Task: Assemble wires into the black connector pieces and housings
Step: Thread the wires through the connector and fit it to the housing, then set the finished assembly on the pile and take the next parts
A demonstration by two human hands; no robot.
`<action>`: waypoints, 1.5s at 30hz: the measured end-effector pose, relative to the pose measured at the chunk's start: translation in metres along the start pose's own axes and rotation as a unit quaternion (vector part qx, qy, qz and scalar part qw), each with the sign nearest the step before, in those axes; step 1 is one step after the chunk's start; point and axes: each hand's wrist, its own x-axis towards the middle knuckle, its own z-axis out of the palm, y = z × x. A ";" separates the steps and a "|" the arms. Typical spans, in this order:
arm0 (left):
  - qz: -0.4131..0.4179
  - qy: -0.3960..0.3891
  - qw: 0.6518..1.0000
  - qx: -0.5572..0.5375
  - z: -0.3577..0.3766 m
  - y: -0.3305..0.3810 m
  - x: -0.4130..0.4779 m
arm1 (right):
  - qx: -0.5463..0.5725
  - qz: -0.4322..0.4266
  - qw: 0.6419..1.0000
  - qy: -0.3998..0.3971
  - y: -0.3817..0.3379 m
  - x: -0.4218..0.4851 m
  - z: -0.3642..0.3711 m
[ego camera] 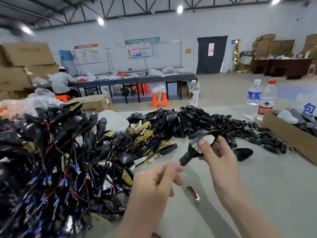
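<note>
The whole thing turns on how the black plastic housing with the round connector stub (197, 148) is angled. The right hand (221, 157) has it clamped between thumb and fingers, up off the pale grey worktop (257, 194). Its long axis runs diagonally, with the wide end up and away and the stub end pointing down toward the left hand (157, 179).

So the left hand is the one nearest the stub, with its fingertips right at the tip, touching or nearly. Its fingers are curled, thumb against forefinger, but it's blurry and I honestly can't tell if a wire is pinched in there or nothing at all. My guess is that whatever goes in next has to travel along that diagonal, in line with the stub.

Here's what sits around the held housing:
- **Left:** the big tangled heap of black wired assemblies with red leads and blue-sleeved terminals (51, 160).
- **Beyond it:** the pile of loose black plastic shells (180, 121).
- **Beyond and to the right:** scattered short black cylindrical plugs with brass tips (257, 134).
- **Just to its right:** one lone black shell (243, 153) lying flat.
- **Farther right:** the brown cardboard box (291, 134).
- **Below it, nearer the person:** a small shiny metal clip (193, 193) on the worktop.

Nothing sits in the gap between the hands. The clip is underneath that gap, so it's only an issue if the hands drop.
</note>
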 end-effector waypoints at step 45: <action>-0.014 0.103 0.892 0.439 -0.294 0.003 0.168 | -0.156 0.075 0.945 -0.276 0.011 0.045 0.272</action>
